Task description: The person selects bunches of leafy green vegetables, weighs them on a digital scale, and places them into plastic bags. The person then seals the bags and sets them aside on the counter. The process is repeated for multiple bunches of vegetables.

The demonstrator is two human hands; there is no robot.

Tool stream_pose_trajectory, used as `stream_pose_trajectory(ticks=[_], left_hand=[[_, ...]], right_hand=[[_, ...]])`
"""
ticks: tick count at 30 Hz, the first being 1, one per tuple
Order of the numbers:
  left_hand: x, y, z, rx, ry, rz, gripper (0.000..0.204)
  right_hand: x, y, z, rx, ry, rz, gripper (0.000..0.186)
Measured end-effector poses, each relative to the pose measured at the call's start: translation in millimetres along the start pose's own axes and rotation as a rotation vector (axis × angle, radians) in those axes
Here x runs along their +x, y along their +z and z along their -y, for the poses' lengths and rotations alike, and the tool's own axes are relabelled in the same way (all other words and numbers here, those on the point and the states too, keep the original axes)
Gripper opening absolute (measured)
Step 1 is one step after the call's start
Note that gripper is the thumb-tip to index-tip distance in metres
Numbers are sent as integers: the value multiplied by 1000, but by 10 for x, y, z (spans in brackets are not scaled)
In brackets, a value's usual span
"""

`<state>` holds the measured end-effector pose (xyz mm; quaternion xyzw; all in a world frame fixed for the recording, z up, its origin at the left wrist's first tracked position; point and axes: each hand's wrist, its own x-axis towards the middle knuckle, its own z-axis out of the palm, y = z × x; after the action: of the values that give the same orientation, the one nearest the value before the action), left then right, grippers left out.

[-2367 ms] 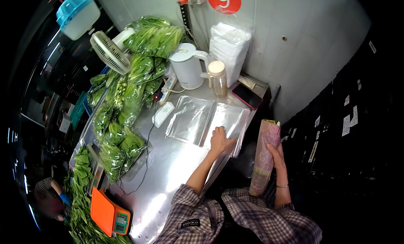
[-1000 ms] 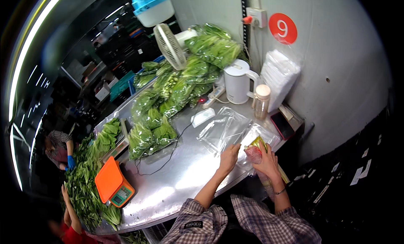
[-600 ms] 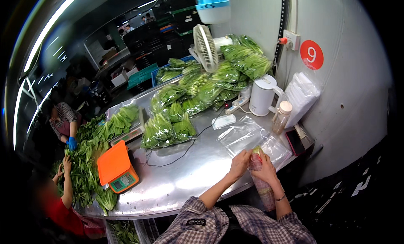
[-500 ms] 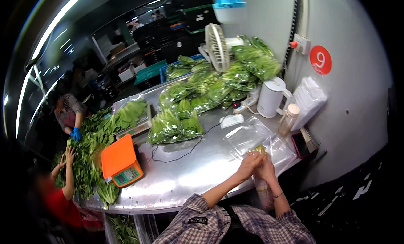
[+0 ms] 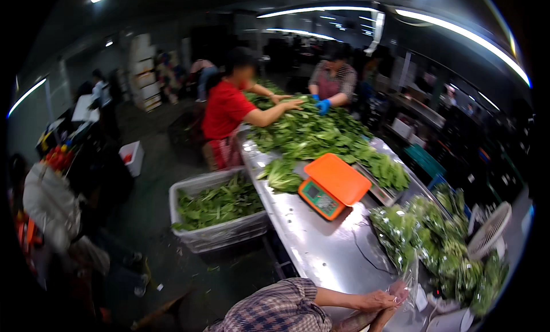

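Note:
At the lower right my left hand (image 5: 379, 299) is closed at the top of a long pinkish wrapped bundle (image 5: 353, 321), near the clear plastic bags (image 5: 408, 283). My right hand (image 5: 387, 312) is just below, partly hidden and cut by the picture's edge, its fingers on the same bundle. Bagged leafy greens (image 5: 429, 246) lie beyond them, with a black cable (image 5: 366, 259) on the steel table (image 5: 292, 229). A white kettle (image 5: 450, 321) stands to the right.
An orange scale (image 5: 335, 177) and loose greens (image 5: 309, 131) are on the table. Co-workers in red (image 5: 226, 111) and blue gloves (image 5: 332, 86) handle greens. A lined crate of greens (image 5: 215, 214) stands at the left. A fan (image 5: 490, 232) is at the right.
The view has swung sharply left, bringing the crate and co-workers into the middle. Earlier my left hand moved from the plastic bags onto the bundle, beside my right hand.

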<state>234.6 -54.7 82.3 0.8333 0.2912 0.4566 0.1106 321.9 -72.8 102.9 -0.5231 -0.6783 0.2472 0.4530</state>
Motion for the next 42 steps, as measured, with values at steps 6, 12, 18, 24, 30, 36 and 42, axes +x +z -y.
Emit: stream_pose_trajectory(ticks=[6,12,18,24,30,36,42], left_hand=[[32,33,251,170,-16,-248,18],[-108,-825,11,744,94,-450,25],[-1081,-463,989,28,-981,-498,49],[-1581,-132,534,-60,-949,233,29],[-1729,-95,659,-94,-1047,43,25],[-1471,39,453,-538,-1249,-52,24],[-1479,-153,-123,-476,-1029,387,36]], right_hand=[[118,418,286,-27,-142,149,80],[104,409,314,-57,-209,130,76],[176,664,213,-95,-427,107,71],[208,1049,-540,-449,3,338,89],[433,641,-38,-342,26,169,98],[528,978,-199,-456,92,177,91],[478,1475,-372,-495,68,338,87]])
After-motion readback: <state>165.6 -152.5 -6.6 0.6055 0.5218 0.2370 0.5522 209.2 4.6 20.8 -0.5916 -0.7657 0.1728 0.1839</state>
